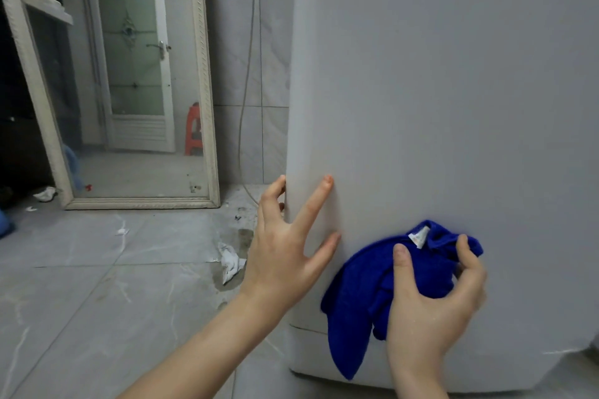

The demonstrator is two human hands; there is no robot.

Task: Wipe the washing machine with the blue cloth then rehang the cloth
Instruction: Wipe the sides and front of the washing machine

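The washing machine (453, 91), filling the right of the frame, is a plain pale grey-white with no pattern. The cloth (356, 295) at lower right is a deep royal blue and carries a small white label (419, 236). The floor (97, 285) is grey tile veined with white like marble. The wall (233, 26) at upper centre is pale grey tile. The mirror frame (204, 74) is cream with a ridged, rope-like pattern. Reflected in it are a red stool (193, 129) and a white door (136, 74) with greenish patterned glass. A crumpled paper scrap (230, 261) is white.
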